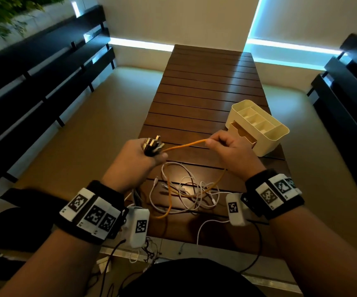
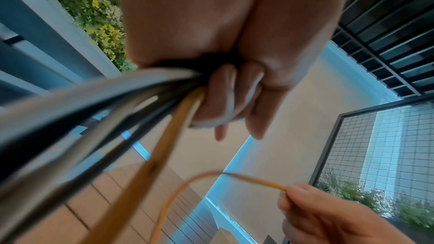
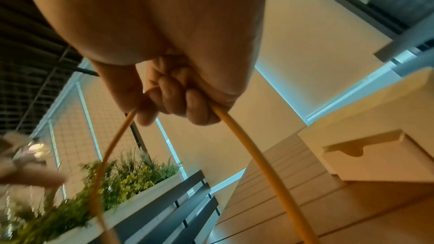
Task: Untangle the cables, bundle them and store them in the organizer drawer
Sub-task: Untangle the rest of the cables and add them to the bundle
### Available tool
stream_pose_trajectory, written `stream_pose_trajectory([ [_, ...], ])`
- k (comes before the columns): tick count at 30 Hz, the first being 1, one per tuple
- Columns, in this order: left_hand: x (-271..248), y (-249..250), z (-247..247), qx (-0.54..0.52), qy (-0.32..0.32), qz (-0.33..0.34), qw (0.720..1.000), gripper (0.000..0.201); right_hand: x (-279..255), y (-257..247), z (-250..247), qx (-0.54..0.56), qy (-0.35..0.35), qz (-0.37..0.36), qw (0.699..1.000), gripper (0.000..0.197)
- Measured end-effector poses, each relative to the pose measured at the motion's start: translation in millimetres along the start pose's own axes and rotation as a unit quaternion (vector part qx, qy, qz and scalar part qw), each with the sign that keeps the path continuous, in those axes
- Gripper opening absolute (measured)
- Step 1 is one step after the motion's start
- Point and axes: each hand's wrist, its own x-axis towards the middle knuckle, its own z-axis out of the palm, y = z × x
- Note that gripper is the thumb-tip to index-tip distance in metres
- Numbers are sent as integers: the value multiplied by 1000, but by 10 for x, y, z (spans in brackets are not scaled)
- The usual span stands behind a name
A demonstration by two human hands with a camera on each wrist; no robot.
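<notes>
My left hand point(image 1: 143, 156) point(image 2: 225, 88) grips a bunch of cable ends point(image 1: 153, 144), their metal plugs sticking up out of the fist. An orange cable point(image 1: 186, 144) point(image 2: 178, 121) point(image 3: 253, 147) runs from that fist across to my right hand point(image 1: 227, 146) point(image 3: 169, 97), whose curled fingers hold it above the table. Below both hands, white and orange cables lie in a loose tangle point(image 1: 186, 191) on the wooden table point(image 1: 205, 86). The cream organizer point(image 1: 257, 125) point(image 3: 366, 136) stands just right of my right hand, its small drawer point(image 1: 240, 133) point(image 3: 366, 159) pulled open toward me.
Dark slatted benches point(image 1: 40, 82) flank the table on the left and right point(image 1: 349, 99). A planter with green plants point(image 3: 112, 188) sits beyond the left bench. More wires hang off the near table edge point(image 1: 201, 239) by my lap.
</notes>
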Motion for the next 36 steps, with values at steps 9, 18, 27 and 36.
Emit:
stream_pose_trajectory([
  [9, -17, 130, 153, -15, -48, 100, 994, 17, -58, -235, 151, -16, -90, -99, 991, 10],
  [18, -13, 223, -81, -186, 21, 112, 976, 19, -99, -97, 112, 42, -87, -26, 995, 22],
  [27, 1, -5, -158, -79, -88, 17, 993, 12, 84, -135, -42, 47, 110, -59, 991, 8],
  [36, -2, 131, 48, -52, -27, 92, 994, 18, -40, -249, 160, -33, -5, -138, 990, 7],
])
